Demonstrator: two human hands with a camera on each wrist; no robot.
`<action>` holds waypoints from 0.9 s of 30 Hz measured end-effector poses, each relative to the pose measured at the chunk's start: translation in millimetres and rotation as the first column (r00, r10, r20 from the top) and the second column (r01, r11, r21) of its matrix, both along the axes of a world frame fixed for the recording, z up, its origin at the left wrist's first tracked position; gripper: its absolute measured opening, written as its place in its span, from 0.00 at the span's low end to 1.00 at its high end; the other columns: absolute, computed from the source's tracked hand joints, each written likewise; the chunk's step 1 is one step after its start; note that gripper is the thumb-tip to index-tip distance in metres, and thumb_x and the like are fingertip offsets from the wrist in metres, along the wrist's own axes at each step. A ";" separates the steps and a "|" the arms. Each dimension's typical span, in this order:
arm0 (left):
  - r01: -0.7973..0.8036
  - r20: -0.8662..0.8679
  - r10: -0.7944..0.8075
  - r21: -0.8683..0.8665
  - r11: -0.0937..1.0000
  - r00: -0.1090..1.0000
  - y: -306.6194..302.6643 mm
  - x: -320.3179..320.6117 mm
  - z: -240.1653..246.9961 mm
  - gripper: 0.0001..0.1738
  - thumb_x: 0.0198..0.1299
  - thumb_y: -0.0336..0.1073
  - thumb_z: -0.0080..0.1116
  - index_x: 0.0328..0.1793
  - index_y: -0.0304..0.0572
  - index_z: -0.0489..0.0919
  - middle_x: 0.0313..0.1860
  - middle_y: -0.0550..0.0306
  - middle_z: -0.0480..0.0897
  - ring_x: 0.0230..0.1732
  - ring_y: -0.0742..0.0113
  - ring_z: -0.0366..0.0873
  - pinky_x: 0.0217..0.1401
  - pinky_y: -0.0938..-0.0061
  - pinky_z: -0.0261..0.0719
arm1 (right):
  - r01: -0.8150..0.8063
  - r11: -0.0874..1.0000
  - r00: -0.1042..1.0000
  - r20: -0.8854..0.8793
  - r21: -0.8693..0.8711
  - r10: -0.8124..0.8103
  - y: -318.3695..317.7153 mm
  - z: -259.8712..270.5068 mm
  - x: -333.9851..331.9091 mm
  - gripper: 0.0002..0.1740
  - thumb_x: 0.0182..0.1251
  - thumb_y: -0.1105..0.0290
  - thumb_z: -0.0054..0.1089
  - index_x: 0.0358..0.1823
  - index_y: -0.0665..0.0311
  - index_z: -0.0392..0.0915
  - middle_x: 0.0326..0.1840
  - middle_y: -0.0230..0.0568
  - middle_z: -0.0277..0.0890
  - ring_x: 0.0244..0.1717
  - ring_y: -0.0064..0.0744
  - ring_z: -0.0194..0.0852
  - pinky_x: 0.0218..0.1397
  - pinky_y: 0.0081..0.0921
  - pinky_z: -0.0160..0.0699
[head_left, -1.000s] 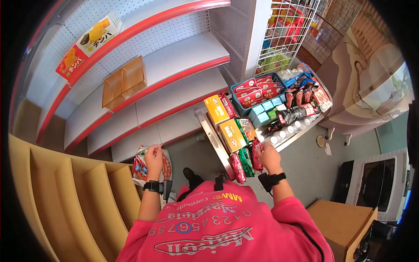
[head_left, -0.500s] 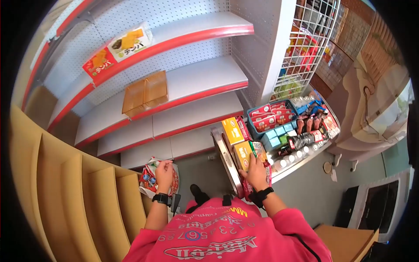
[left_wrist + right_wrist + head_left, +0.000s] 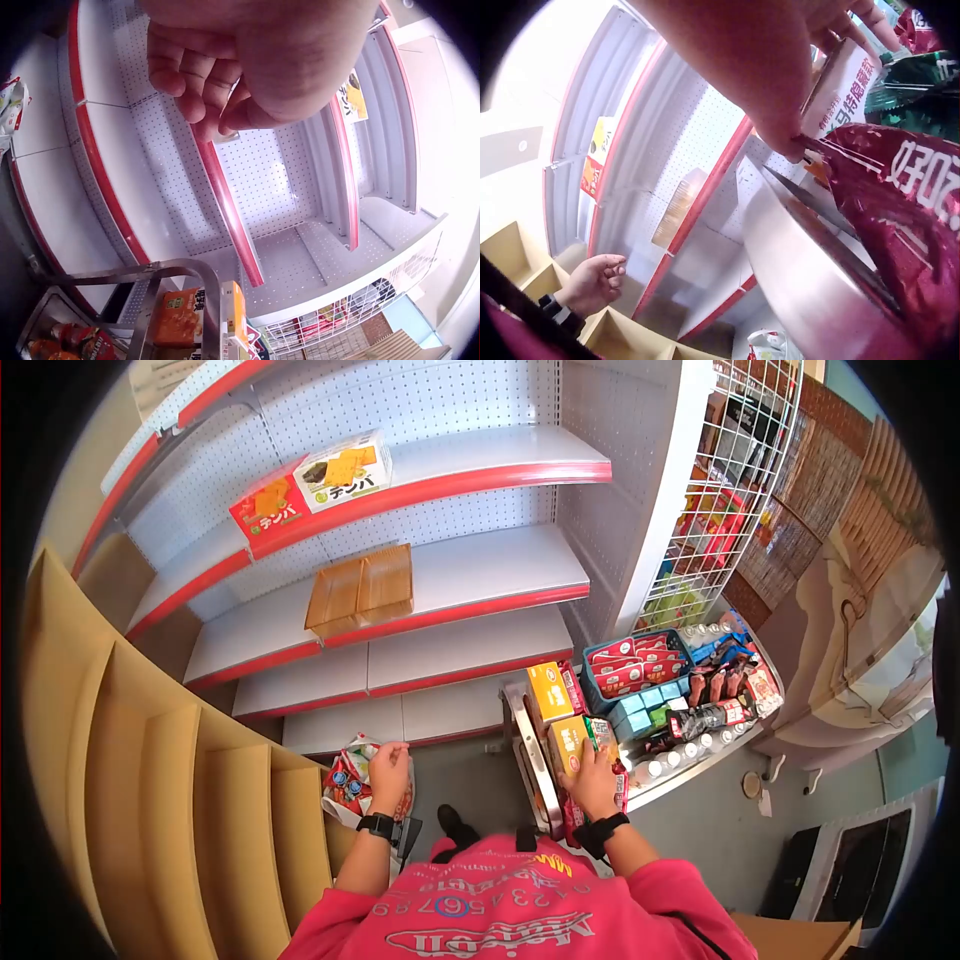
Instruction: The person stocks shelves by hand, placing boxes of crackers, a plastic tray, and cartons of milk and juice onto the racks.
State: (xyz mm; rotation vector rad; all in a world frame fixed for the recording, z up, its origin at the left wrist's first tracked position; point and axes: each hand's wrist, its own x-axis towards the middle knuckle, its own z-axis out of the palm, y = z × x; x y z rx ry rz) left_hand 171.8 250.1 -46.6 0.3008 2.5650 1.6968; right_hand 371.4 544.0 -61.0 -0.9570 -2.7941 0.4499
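Note:
My right hand (image 3: 595, 784) is at the near end of a loaded cart, its fingers over the near yellow box (image 3: 566, 742). In the right wrist view this hand (image 3: 757, 64) grips the box, whose white side with red print (image 3: 844, 94) shows between thumb and fingers. A shiny dark red packet (image 3: 900, 187) and a green packet (image 3: 922, 84) lie close beside it. A second yellow box (image 3: 552, 692) stands behind. My left hand (image 3: 388, 774) hangs in the air with loosely curled fingers and holds nothing, close over a plastic bag of packets (image 3: 345, 788).
White shelves with red edges (image 3: 480, 572) bear a clear amber tray (image 3: 360, 592) and two cracker boxes (image 3: 348, 472). The cart's metal rail (image 3: 532, 760) runs beside the yellow boxes. A blue basket (image 3: 590, 672) of red packs and several bottles (image 3: 645, 770) fill the cart. Cardboard compartments (image 3: 180, 780) stand left.
My right hand has moved from the red packet at the cart's near end onto the near yellow box. The head view has shifted, and the left hand stays raised over the bag.

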 end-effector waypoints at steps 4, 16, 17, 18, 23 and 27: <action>-0.005 0.007 0.005 -0.037 0.999 1.000 -1.2 0.2 1.3 0.06 0.57 0.27 0.52 0.37 0.34 0.78 0.26 0.57 0.80 0.28 0.72 0.79 0.33 0.79 0.75 | -0.005 1.000 1.000 0.020 0.016 0.004 -0.2 2.2 0.4 0.48 0.44 0.52 0.68 0.65 0.61 0.54 0.48 0.53 0.68 0.49 0.50 0.70 0.45 0.39 0.75; 0.089 -0.057 -0.088 0.018 0.996 0.994 -4.3 -9.5 -11.9 0.05 0.59 0.27 0.50 0.39 0.37 0.77 0.26 0.61 0.78 0.26 0.78 0.74 0.22 0.85 0.69 | 0.001 0.999 1.000 0.026 0.048 -0.003 -0.5 -4.9 2.4 0.48 0.48 0.51 0.63 0.68 0.61 0.52 0.46 0.50 0.66 0.50 0.49 0.68 0.40 0.39 0.77; 0.101 -0.052 -0.100 0.018 0.995 0.994 -3.9 -8.3 -8.8 0.05 0.59 0.27 0.50 0.39 0.37 0.77 0.26 0.61 0.78 0.26 0.78 0.74 0.22 0.85 0.69 | 0.013 0.999 0.999 0.031 0.047 -0.014 -0.7 -5.2 2.6 0.48 0.48 0.51 0.63 0.68 0.61 0.52 0.46 0.50 0.66 0.50 0.49 0.68 0.40 0.39 0.77; 0.090 -0.014 -0.090 -0.003 0.996 0.996 -2.8 -6.9 -3.5 0.05 0.59 0.27 0.51 0.39 0.36 0.77 0.25 0.60 0.78 0.26 0.77 0.74 0.24 0.84 0.69 | 0.007 0.999 1.000 0.027 0.040 -0.009 -0.8 -6.3 2.8 0.48 0.48 0.50 0.63 0.68 0.61 0.51 0.46 0.50 0.66 0.50 0.49 0.68 0.40 0.39 0.77; 0.060 0.014 -0.060 0.006 0.998 0.998 6.8 -4.5 1.5 0.06 0.59 0.29 0.51 0.40 0.37 0.77 0.25 0.60 0.79 0.24 0.78 0.74 0.23 0.84 0.69 | 0.002 0.997 0.998 0.064 -0.072 0.003 1.0 2.4 3.8 0.47 0.49 0.51 0.63 0.67 0.63 0.53 0.49 0.56 0.66 0.52 0.52 0.67 0.45 0.39 0.76; 0.058 0.035 -0.058 0.000 0.998 0.998 7.3 -7.3 -3.5 0.05 0.59 0.29 0.51 0.39 0.37 0.77 0.25 0.60 0.79 0.23 0.78 0.73 0.22 0.84 0.68 | 0.003 0.999 0.997 0.073 -0.043 0.000 1.9 -7.2 4.0 0.49 0.50 0.49 0.61 0.69 0.61 0.49 0.48 0.50 0.66 0.52 0.50 0.66 0.41 0.39 0.77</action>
